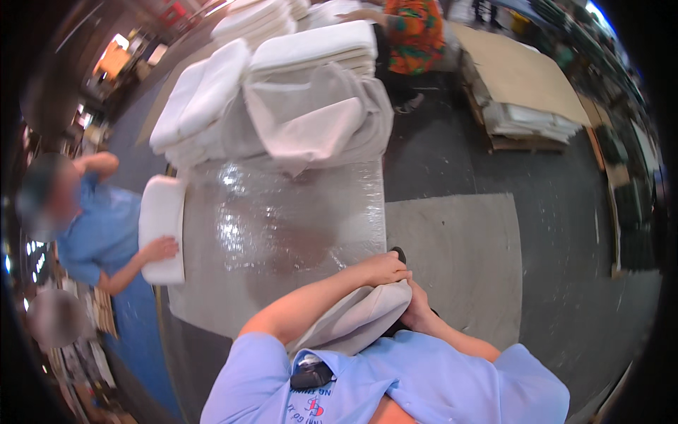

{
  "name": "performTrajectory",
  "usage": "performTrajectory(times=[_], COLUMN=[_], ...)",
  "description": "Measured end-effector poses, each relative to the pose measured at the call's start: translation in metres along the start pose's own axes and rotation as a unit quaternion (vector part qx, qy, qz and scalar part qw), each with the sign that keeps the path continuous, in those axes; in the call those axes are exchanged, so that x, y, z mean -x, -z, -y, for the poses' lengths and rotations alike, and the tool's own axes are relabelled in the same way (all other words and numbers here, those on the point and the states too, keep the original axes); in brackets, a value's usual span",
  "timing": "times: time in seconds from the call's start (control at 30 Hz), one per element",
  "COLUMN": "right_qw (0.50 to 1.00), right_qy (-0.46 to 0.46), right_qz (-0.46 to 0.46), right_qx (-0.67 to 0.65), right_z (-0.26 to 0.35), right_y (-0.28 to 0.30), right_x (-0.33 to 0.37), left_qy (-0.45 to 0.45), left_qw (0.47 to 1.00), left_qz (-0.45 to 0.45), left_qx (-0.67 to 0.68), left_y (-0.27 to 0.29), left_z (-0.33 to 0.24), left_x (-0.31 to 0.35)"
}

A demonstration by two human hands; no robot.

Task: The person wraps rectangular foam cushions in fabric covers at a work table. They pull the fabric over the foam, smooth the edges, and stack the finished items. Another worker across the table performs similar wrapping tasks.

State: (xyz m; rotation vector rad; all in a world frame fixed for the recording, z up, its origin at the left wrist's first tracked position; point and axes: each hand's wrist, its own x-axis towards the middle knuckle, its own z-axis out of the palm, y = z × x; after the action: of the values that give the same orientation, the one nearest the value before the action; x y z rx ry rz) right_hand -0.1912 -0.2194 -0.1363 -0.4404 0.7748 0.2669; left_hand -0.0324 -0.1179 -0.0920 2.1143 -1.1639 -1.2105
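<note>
Loosely folded grey cloth (361,319), clasped by left grip (387,269), right grip (418,304)

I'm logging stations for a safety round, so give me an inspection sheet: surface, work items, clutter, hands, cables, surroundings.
Surface: table, partly under glossy clear film.
Work items: grey cloth held against the body.
Clutter: more cloth heaped against stacked white pads at the far end.
Hands: left hand and right hand close together, gripping the held cloth.
Cables: nothing seen.
Surroundings: co-worker at left, one hand on a white pad; board-topped stack at right.
</note>
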Motion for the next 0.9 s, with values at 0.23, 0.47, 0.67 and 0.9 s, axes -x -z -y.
performTrajectory(times=[0.23,0.47,0.67,0.9], right_qw=[0.994,0.918,0.956,0.884], right_qy=[-0.001,0.098,0.083,0.086], right_qz=[-0.041,0.016,0.100,0.117], right_qx=[0.101,0.383,0.262,0.445], right_z=[0.009,0.008,0.001,0.002], right_y=[-0.003,0.035,0.021,0.043], right_x=[-0.015,-0.048,-0.081,-0.092], left_qy=[0.038,0.092,0.175,0.118], left_qw=[0.997,0.990,0.973,0.975], left_qz=[-0.062,-0.108,-0.106,-0.184], left_qx=[0.031,0.000,0.105,0.029], left_y=[-0.018,-0.014,-0.008,-0.034], left_z=[-0.001,-0.001,0.036,0.052], left_x=[0.000,0.001,-0.006,-0.008])
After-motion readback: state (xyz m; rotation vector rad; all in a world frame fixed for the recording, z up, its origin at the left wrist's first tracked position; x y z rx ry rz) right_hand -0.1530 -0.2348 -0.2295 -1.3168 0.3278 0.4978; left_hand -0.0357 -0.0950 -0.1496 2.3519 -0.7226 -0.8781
